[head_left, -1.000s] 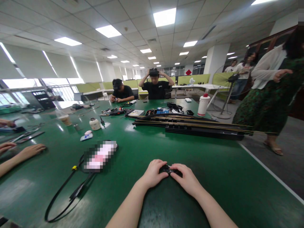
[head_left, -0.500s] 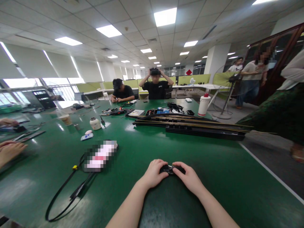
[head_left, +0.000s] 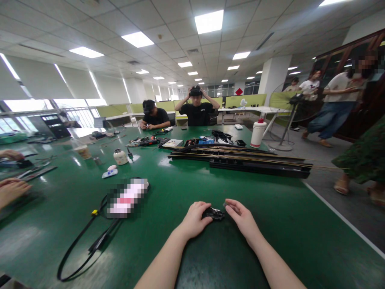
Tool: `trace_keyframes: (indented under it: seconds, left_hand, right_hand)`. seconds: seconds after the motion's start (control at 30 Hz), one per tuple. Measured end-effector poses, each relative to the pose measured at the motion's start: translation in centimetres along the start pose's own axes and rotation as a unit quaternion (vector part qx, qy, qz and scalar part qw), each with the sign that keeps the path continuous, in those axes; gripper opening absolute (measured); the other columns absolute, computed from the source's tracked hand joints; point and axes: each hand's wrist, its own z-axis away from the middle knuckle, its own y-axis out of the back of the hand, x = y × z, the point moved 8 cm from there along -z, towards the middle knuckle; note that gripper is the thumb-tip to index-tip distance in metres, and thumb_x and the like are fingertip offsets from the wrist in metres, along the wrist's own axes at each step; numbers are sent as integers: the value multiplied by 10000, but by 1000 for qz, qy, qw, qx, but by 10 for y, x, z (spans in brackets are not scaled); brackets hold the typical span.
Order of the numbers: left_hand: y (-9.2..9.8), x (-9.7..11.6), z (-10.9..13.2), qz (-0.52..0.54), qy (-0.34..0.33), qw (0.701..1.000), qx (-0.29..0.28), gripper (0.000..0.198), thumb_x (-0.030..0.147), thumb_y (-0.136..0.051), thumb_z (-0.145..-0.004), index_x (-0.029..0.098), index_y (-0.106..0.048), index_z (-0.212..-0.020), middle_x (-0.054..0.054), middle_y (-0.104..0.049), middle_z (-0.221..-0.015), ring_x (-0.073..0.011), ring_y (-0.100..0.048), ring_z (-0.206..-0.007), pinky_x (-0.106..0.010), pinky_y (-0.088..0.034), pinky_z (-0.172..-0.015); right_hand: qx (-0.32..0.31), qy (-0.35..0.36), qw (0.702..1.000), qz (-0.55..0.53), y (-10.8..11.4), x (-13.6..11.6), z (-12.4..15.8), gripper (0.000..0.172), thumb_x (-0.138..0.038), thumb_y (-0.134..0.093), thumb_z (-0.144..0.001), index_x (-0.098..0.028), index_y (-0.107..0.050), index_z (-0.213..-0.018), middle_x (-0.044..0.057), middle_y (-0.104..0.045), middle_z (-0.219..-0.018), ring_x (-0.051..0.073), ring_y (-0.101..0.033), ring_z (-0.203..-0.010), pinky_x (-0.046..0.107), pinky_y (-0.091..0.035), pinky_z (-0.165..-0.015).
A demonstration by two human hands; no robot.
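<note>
The small black device (head_left: pixel 216 214) sits low on the green surface (head_left: pixel 279 233), between the person's two hands, and serves here as the point of reference. The left hand (head_left: pixel 195 218) holds its left end, thumb on the near side and fingers on the far side, so that grip is closed around it. The right hand (head_left: pixel 240 212) is just off its right end, a slim gap between them; that grip is narrow, pinching a small greyish piece (head_left: pixel 225 204) whose shape is too tiny to make out. To the right of the device a broad stretch of green runs out to the slanting side edge (head_left: pixel 339 214), marked by a pale strip, with the floor (head_left: pixel 320 156) past it. Beyond the device another wide band of green reaches to the long black rails (head_left: pixel 258 168), whose right ends come up near that edge, thin yellowish rods lying along them. Left of the device, well apart from the left hand, lies a phone-like thing (head_left: pixel 128 198) with a blurred screen, its black strap (head_left: pixel 61 257) looping out toward the near left. Farther off on that side are a white packet (head_left: pixel 110 173) and a pale jar (head_left: pixel 120 157); farthest left, a co-worker's hand (head_left: pixel 13 192) rests at the margin of the view.
</note>
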Motion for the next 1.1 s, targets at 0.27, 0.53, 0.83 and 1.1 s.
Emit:
trace_keyframes:
  seconds: [0.27,0.53,0.83,1.1]
  left_hand:
    - [2,3,0,5,-3,1000,1,377,208,-617,-765,210,-567,-1139,-71,-573,-1133,-236,-488,-1079,-393,-374,-972]
    - [2,5,1,8,-9,1000,-1,363,207,-595,-783,223,-564,-1144,-62,-576,-1119,-232,-491,-1073,-397,-375,-967]
    - [1,1,1,13,-8,1000,3,379,210,-606,-778,213,-560,-1155,-60,-575,-1119,-225,-486,-1071,-376,-369,-974]
    - [2,2,1,17,-8,1000,3,393,213,-621,-771,199,-561,-1159,-63,-578,-1115,-222,-486,-1067,-367,-369,-973]
  right_hand:
    - [37,-23,998,-34,8,1,1,486,-507,-646,-661,-190,-636,-1030,95,-690,-1051,266,-612,-1039,407,-449,-940]
    - [60,-29,996,-57,12,4,1,440,-493,-650,-657,-203,-657,-987,87,-706,-1005,276,-622,-1009,425,-458,-914]
    - [80,-41,993,-72,15,3,3,417,-461,-658,-635,-206,-661,-964,76,-710,-978,278,-619,-1006,426,-446,-917]
    - [97,-47,990,-88,17,7,3,399,-446,-658,-643,-201,-636,-956,75,-705,-987,267,-618,-1012,416,-441,-932]
